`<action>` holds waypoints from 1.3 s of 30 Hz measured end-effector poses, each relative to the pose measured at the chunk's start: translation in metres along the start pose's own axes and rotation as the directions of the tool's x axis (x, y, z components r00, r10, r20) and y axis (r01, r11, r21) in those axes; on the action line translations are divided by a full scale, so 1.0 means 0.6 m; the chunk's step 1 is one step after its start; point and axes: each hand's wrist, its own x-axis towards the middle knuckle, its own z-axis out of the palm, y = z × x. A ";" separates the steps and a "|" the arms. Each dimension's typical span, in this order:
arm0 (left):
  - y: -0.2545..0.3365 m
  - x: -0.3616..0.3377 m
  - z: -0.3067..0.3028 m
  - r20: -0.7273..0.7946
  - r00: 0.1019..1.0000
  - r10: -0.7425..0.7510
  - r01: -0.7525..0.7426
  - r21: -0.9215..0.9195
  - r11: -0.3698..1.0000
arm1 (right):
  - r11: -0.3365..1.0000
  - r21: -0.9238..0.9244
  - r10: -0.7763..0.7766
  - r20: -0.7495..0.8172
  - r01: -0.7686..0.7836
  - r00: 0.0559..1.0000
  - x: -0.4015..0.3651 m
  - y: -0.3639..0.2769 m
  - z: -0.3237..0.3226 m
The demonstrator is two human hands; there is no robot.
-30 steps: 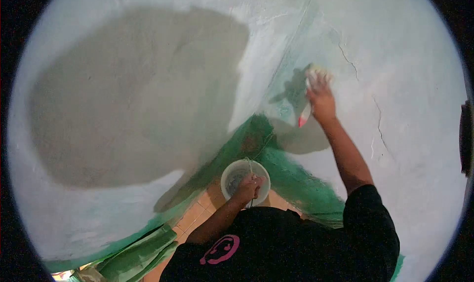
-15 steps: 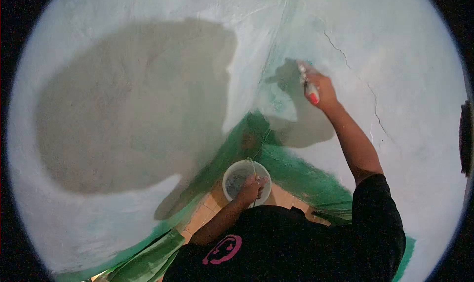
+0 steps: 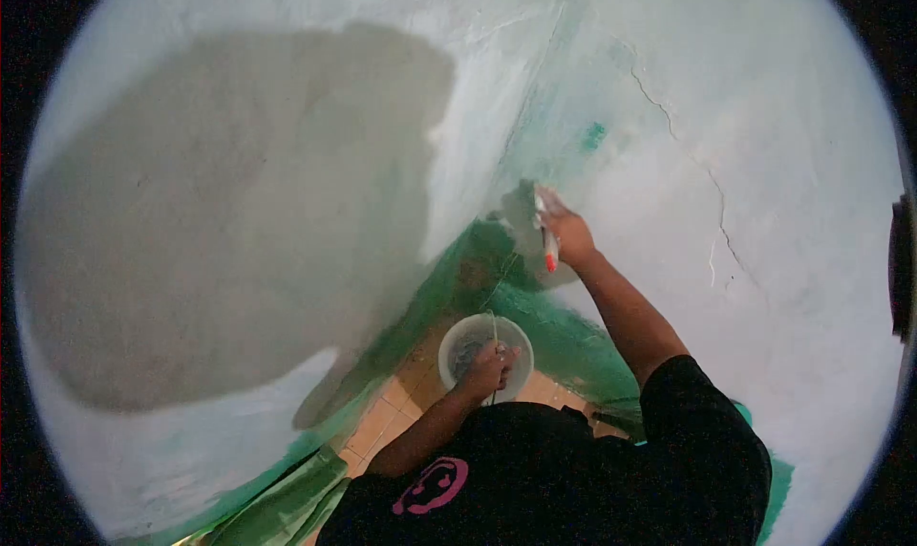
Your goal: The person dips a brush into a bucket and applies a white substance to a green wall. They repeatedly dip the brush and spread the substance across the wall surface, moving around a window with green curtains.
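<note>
My right hand (image 3: 567, 233) is closed around a paintbrush (image 3: 550, 250) with a red-tipped handle. Its head is at the right-hand wall (image 3: 650, 192), close to the corner and just above the dark green band (image 3: 554, 326). Below, my left hand (image 3: 489, 370) grips the handle of a white bucket (image 3: 523, 345). Greyish contents show inside the bucket, partly behind the hand and forearm. Thin whitish paint covers the wall, and a small green patch (image 3: 594, 136) shows through above the brush.
A long crack (image 3: 712, 175) runs down the right-hand wall. Tiled floor (image 3: 377, 422) lies under the bucket. Crumpled green sheeting (image 3: 282, 493) is at the lower left. My shadow (image 3: 239, 221) falls across the left-hand wall (image 3: 105, 450).
My right hand has moved the paintbrush down and left, toward the corner. The green patch it partly covered is in full view. The bucket has shifted slightly right and down.
</note>
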 end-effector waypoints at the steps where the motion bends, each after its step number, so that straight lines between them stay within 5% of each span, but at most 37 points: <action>1: -0.013 0.007 -0.010 0.061 0.996 0.067 -0.070 0.050 0.996 | 0.998 0.049 0.039 0.086 -0.043 0.996 -0.008 -0.006 0.004; 3: -0.022 0.009 -0.023 0.118 0.985 0.127 -0.138 0.097 0.986 | 0.991 0.100 0.072 0.174 -0.091 0.982 -0.006 0.000 0.007; 6: -0.006 -0.007 -0.020 0.156 0.987 0.032 -0.031 -0.008 0.999 | 0.978 -0.049 0.209 0.345 -0.205 0.915 0.030 0.049 -0.021; 9: 0.002 -0.013 -0.010 0.023 1.000 0.013 -0.013 0.007 1.000 | 0.991 0.029 0.131 0.015 -0.131 0.991 0.081 0.047 -0.122; 11: 0.008 -0.016 -0.007 -0.017 0.998 0.057 -0.057 0.032 0.998 | 0.990 -0.094 0.082 -0.207 -0.103 0.975 0.104 0.060 -0.170; 12: 0.008 -0.012 -0.007 -0.019 0.998 0.055 -0.055 0.033 0.998 | 0.972 -0.202 0.056 -0.282 -0.116 0.958 0.118 0.051 -0.208; 14: 0.006 -0.001 -0.010 0.020 0.997 0.068 -0.067 -0.033 0.997 | 0.977 0.139 0.212 -0.566 -0.161 0.796 0.146 -0.002 -0.264; 15: 0.005 0.002 -0.010 0.021 0.998 0.063 -0.063 -0.030 0.998 | 0.988 -0.138 -0.042 -0.643 -0.062 0.764 0.150 0.018 -0.266; 16: 0.005 0.006 -0.010 0.038 0.997 0.072 -0.070 -0.044 0.997 | 0.988 -0.139 -0.039 -0.643 -0.067 0.765 0.132 0.037 -0.242; 17: 0.004 0.010 -0.010 0.054 0.995 0.082 -0.079 -0.060 0.995 | 0.897 0.277 0.441 -0.483 -0.345 0.756 0.107 0.059 -0.196; 18: 0.002 0.013 -0.011 0.053 0.995 0.081 -0.078 -0.062 0.995 | 0.565 0.573 0.781 -0.140 -0.594 0.608 0.090 0.070 -0.171; 19: 0.001 0.017 -0.013 0.064 0.994 0.089 -0.084 -0.076 0.993 | 0.490 0.253 0.786 0.285 -0.834 0.549 0.083 0.052 -0.166; 20: 0.000 0.021 -0.013 0.072 0.992 0.099 -0.093 -0.092 0.991 | 0.602 0.586 0.648 0.037 -0.542 0.761 0.035 0.052 -0.093; 22: 0.000 0.019 -0.010 0.020 0.995 0.100 -0.098 -0.093 0.991 | 0.839 0.178 0.469 0.245 -0.515 0.849 -0.012 0.020 -0.019; 24: 0.006 0.019 -0.005 -0.036 0.994 0.100 -0.102 -0.085 0.991 | 0.962 -0.138 0.269 0.332 -0.235 0.904 -0.071 0.006 0.071; 28: 0.020 0.009 0.002 -0.090 0.995 0.033 -0.037 -0.045 0.998 | 0.964 0.018 0.231 0.442 -0.267 0.867 -0.133 -0.007 0.163; 30: 0.033 0.003 0.014 -0.116 0.993 0.012 -0.016 -0.038 0.999 | 0.930 -0.043 0.330 0.540 -0.366 0.774 -0.143 -0.010 0.180; 32: 0.057 0.001 0.027 -0.120 0.993 0.010 -0.017 -0.057 0.998 | 0.859 0.086 0.379 0.556 -0.504 0.740 -0.145 -0.005 0.194; 34: 0.079 0.001 0.037 -0.118 0.993 -0.004 0.004 0.005 1.000 | 0.896 0.168 0.292 0.474 -0.410 0.831 -0.128 -0.001 0.174; 35: 0.087 0.003 0.041 -0.095 0.995 -0.006 0.010 0.046 0.999 | 0.917 0.263 0.275 0.131 -0.301 0.952 -0.142 0.013 0.204; 37: 0.099 0.017 0.047 -0.172 0.985 -0.026 0.048 0.124 0.991 | 0.688 0.532 0.403 0.286 -0.494 0.869 -0.093 0.032 0.154; 39: 0.092 0.015 0.055 -0.256 0.966 -0.039 0.088 0.182 0.979 | 0.784 0.573 0.336 -0.067 -0.240 0.940 -0.018 0.021 0.037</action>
